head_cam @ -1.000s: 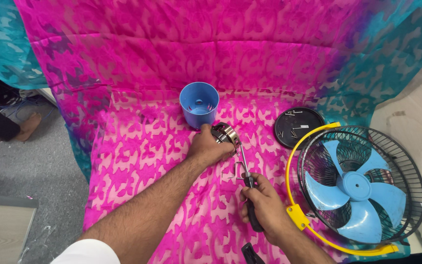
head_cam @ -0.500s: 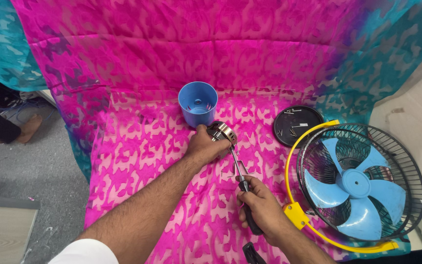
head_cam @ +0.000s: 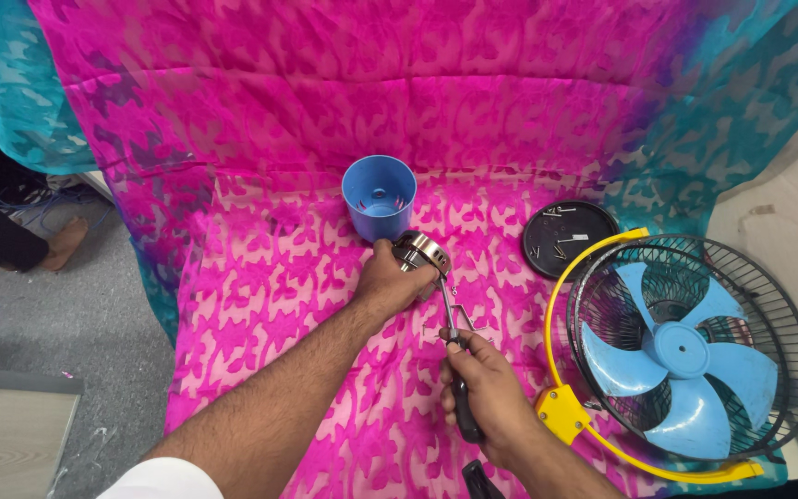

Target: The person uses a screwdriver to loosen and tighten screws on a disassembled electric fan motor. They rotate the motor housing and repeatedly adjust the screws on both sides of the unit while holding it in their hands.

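Pink patterned cloth (head_cam: 307, 305) lies under both hands — the left hand (head_cam: 390, 282) is closed around a round metal motor part (head_cam: 420, 251), the right hand (head_cam: 484, 393) wrapped tight on a screwdriver (head_cam: 450, 323), its tip reaching up to that part. A blue cup (head_cam: 379, 196) stands just beyond; a blue-bladed fan (head_cam: 685, 356) lies to the right.

Packages, labels, signs, screens: none observed

No carton, wrapper, sticker, placard or display shows anywhere in the head view; no visible surface carries a label panel that can be made out, and nothing legible or screen-like appears
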